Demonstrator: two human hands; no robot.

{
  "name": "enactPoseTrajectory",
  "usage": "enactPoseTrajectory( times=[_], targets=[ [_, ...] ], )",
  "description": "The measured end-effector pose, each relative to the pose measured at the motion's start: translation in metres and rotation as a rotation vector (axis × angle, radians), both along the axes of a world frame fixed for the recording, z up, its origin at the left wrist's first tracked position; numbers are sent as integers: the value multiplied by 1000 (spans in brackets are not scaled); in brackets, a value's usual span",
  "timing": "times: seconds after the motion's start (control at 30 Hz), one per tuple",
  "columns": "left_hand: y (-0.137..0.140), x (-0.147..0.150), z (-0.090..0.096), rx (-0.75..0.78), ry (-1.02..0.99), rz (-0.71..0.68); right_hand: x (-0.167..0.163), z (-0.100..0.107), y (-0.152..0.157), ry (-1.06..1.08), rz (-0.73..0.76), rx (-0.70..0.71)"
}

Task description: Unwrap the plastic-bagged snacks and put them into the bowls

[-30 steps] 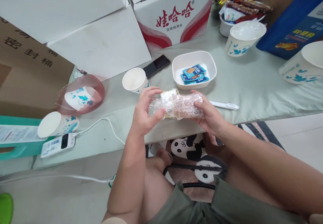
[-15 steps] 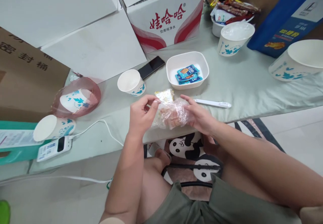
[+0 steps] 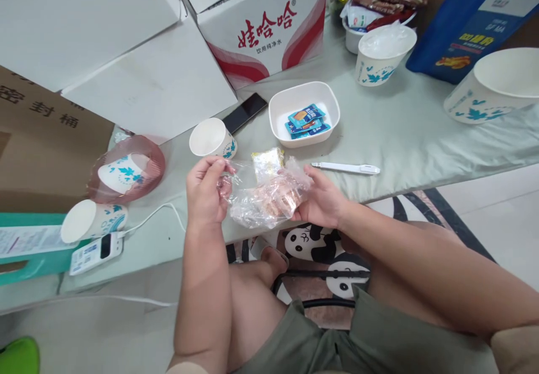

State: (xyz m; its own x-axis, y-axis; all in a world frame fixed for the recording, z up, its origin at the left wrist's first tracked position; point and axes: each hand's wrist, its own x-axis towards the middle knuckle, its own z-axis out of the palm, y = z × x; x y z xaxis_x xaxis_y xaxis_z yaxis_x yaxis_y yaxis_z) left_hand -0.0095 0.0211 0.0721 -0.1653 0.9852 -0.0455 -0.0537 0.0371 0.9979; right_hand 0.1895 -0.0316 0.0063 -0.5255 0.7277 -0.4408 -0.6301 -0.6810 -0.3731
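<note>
Soft, fairly even indoor light, direction hard to tell, fills the ctr. of the frame, w/ small hot spots glinting off the clear plastic wrap (image 3: 248, 208) and shiny sachet (image 3: 268, 162), and faint shading in the cloth (image 3: 400, 132) folds at ctr. R. Brown carton (image 3: 37, 177) at far L reads dimmer than the pale boxes (image 3: 88, 20) at upper L. Wide-angle distortion stretches the big paper cup (image 3: 480, 101) at R edge, while fine print on the white device (image 3: 89, 257), lower L, is too soft to read.
</note>
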Motion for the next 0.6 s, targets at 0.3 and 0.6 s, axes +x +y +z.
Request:
enactPoseTrajectory(
  times=[0.3,0.6],
  targets=[
    [6,-15,-15,49,113,149,0,1,-4,-25,-29,178],
    [-18,-24,18,398,396,-459,16,3,3,-451,-118,472]
  ],
)
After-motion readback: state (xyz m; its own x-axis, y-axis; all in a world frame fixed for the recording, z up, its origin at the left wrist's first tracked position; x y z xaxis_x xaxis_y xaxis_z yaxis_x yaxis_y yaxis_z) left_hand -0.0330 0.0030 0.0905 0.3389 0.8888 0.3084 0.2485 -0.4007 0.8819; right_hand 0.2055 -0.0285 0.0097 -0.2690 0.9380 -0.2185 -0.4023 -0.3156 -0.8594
